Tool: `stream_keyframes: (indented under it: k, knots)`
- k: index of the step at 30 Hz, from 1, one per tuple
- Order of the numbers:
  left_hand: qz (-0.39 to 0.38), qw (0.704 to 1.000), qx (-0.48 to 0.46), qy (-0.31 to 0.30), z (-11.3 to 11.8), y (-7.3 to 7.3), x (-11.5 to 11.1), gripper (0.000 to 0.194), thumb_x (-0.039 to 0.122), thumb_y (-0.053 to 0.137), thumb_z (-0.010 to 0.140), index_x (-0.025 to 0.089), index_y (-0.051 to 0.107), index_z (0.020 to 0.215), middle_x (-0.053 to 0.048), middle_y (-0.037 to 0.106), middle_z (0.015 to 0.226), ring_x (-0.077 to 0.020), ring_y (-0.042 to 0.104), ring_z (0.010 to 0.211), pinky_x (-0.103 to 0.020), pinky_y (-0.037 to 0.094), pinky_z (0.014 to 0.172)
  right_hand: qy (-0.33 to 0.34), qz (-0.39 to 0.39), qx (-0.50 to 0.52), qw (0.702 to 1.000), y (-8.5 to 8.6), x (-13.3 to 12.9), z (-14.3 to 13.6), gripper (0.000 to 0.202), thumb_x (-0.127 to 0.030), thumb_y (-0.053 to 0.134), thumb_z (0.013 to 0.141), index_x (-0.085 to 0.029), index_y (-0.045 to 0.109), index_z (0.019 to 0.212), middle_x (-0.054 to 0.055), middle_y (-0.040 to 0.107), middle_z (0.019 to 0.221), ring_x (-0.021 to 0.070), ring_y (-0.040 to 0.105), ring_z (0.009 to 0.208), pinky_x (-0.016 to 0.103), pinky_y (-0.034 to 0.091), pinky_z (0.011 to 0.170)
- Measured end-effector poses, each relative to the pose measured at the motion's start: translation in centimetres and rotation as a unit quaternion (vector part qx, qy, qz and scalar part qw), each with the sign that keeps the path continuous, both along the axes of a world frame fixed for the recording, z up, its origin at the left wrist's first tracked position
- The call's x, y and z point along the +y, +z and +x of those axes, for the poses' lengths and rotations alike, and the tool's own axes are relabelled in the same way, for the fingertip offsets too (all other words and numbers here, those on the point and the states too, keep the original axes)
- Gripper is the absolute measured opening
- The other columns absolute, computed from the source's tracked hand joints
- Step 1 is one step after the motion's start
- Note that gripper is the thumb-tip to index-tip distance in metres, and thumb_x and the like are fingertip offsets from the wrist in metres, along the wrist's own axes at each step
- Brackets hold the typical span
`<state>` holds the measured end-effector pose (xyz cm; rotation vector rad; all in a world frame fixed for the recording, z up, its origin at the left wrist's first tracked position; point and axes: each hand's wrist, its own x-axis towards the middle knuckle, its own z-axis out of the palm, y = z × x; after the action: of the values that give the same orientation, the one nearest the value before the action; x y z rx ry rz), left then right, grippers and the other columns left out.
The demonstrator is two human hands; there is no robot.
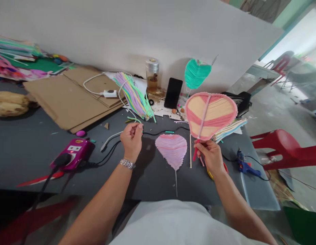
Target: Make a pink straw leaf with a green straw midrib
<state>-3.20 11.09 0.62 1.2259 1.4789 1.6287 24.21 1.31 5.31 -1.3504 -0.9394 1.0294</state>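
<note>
Grey surface [17, 149], seen from above, w/ craft pcs. Cardboard [61, 102]: flat stack, L side, rear. Pink-&-cream fan [215, 112]: held up over R part of surface, broad face twd. viewer, red handle [195, 153] lowermost. R hand [211, 158]: fingers closed round this handle. L hand [131, 140]: thumb & fingers drawn tog. at tips, near a green strip; cannot tell if they grip it. Lilac fan [171, 149]: flat on surface btwn the forearms, thin stem twd. the person. Pastel bundle [134, 97]: many soft strips, beside cardboard. Teal fan [196, 75]: behind the pink-&-cream one, tilted. Socket box [74, 153]: magenta, L of L hand, black plug inserted. Phone [173, 92]: dark screen, leaning, btwn jar & teal fan. Glue gun [246, 165]: blue, nr. R edge. Jar [152, 76]: silver lid, brown contents. Watch [127, 163]: metal band, L wrist. Green strip [134, 119]: short, at L fingertips.
</note>
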Motion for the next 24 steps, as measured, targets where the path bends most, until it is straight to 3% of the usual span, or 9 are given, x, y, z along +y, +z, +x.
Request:
stream_keyframes:
  k: [6, 10, 13, 15, 18, 21, 24]
  knots:
    - [-0.011, 1.000, 0.005, -0.010, -0.1, -0.1, 0.0, 0.032, 0.047, 0.064, 0.083, 0.015, 0.068, 0.087, -0.001, 0.065, 0.069, -0.0116, 0.058, 0.059, -0.022, 0.048, 0.059, -0.082, 0.014, -0.091, 0.992, -1.1, 4.1, 3.0, 0.031, -0.043, 0.081, 0.069, -0.019, 0.067, 0.083, -0.001, 0.067, 0.065, 0.0094, 0.053, 0.045, 0.023, 0.046, 0.044]
    - [-0.017, 1.000, 0.019, -0.015, -0.4, -0.6, 0.1, 0.033, 0.048, 0.067, 0.083, 0.016, 0.070, 0.089, -0.002, 0.069, 0.072, -0.0136, 0.063, 0.063, -0.024, 0.052, 0.064, -0.133, 0.018, -0.144, 0.980, -1.8, 10.4, 5.3, 0.035, -0.048, 0.078, 0.070, -0.019, 0.062, 0.081, -0.007, 0.056, 0.050, 0.0113, 0.051, 0.042, 0.024, 0.045, 0.042]
    - [-0.023, 0.999, 0.035, -0.011, -0.7, -0.9, 0.4, 0.034, 0.050, 0.066, 0.084, 0.016, 0.072, 0.090, -0.002, 0.069, 0.073, -0.0146, 0.063, 0.063, -0.025, 0.052, 0.064, -0.176, 0.018, -0.182, 0.967, -2.0, 15.4, 6.3, 0.033, -0.049, 0.074, 0.079, -0.019, 0.061, 0.079, -0.008, 0.052, 0.048, 0.0125, 0.052, 0.042, 0.025, 0.044, 0.043]
    - [-0.022, 0.999, 0.046, -0.013, -0.9, -0.9, 0.4, 0.035, 0.051, 0.064, 0.084, 0.017, 0.072, 0.090, -0.002, 0.069, 0.072, -0.0149, 0.063, 0.063, -0.025, 0.051, 0.063, -0.193, 0.016, -0.205, 0.959, -2.1, 17.9, 6.5, 0.032, -0.047, 0.071, 0.088, -0.016, 0.064, 0.084, -0.004, 0.060, 0.058, 0.0130, 0.057, 0.050, 0.026, 0.050, 0.049]
    - [-0.022, 0.998, 0.056, -0.016, -0.9, -0.6, 0.4, 0.035, 0.051, 0.064, 0.083, 0.017, 0.072, 0.089, -0.001, 0.068, 0.069, -0.0149, 0.061, 0.060, -0.025, 0.050, 0.059, -0.205, 0.020, -0.236, 0.950, -2.2, 20.4, 6.2, 0.029, -0.041, 0.066, 0.098, -0.014, 0.067, 0.107, 0.004, 0.071, 0.096, 0.0157, 0.068, 0.079, 0.032, 0.059, 0.071]
    - [-0.019, 0.998, 0.054, -0.020, -0.8, -0.5, 0.4, 0.035, 0.051, 0.065, 0.082, 0.018, 0.071, 0.089, -0.001, 0.068, 0.068, -0.0154, 0.063, 0.059, -0.025, 0.049, 0.058, -0.214, 0.029, -0.263, 0.940, -1.9, 21.8, 6.0, 0.034, -0.039, 0.065, 0.099, -0.016, 0.063, 0.125, 0.008, 0.066, 0.122, 0.0217, 0.068, 0.102, 0.041, 0.060, 0.087]
    - [-0.019, 0.998, 0.044, -0.028, -0.6, -0.4, 0.4, 0.033, 0.050, 0.066, 0.082, 0.018, 0.071, 0.088, 0.000, 0.067, 0.066, -0.0148, 0.062, 0.057, -0.024, 0.049, 0.056, -0.216, 0.033, -0.290, 0.932, -1.3, 22.5, 6.3, 0.037, -0.038, 0.065, 0.099, -0.017, 0.062, 0.129, 0.009, 0.064, 0.128, 0.0242, 0.066, 0.109, 0.045, 0.059, 0.091]
